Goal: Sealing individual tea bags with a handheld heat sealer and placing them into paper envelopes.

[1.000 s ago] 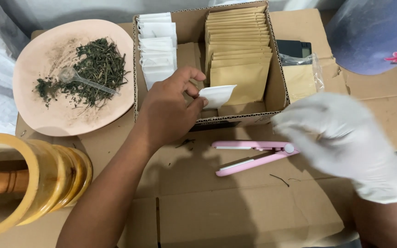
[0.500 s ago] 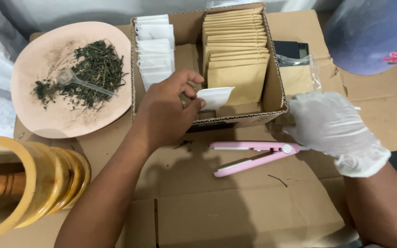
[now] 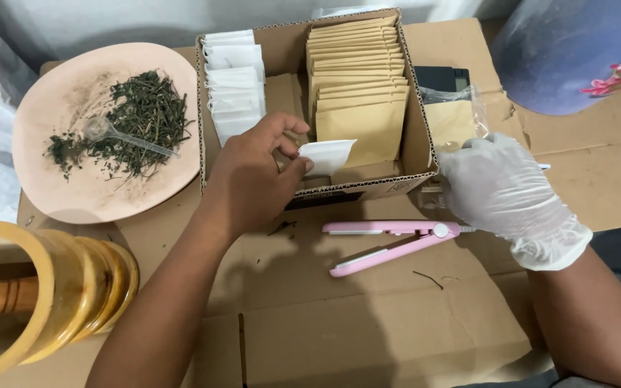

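I am leaning over the cardboard box [image 3: 418, 136] with its brown envelopes [image 3: 357, 93], my left hand [image 3: 256, 179] clamping its grip on a small white sachet [image 3: 327, 156] at the box's near wall, best pinched lightly, while my gloved right hand [image 3: 501, 190], grip loosely curled and empty, is hovering by the pink sealer [image 3: 389, 244].

The bare left hand [image 3: 253, 179] hides part of the small white paper sachet [image 3: 328, 156]. The white-gloved right hand [image 3: 504, 190] covers the clear plastic bag's [image 3: 454, 115] lower edge. The yellow wooden mortar [image 3: 30, 302] runs off the left edge.
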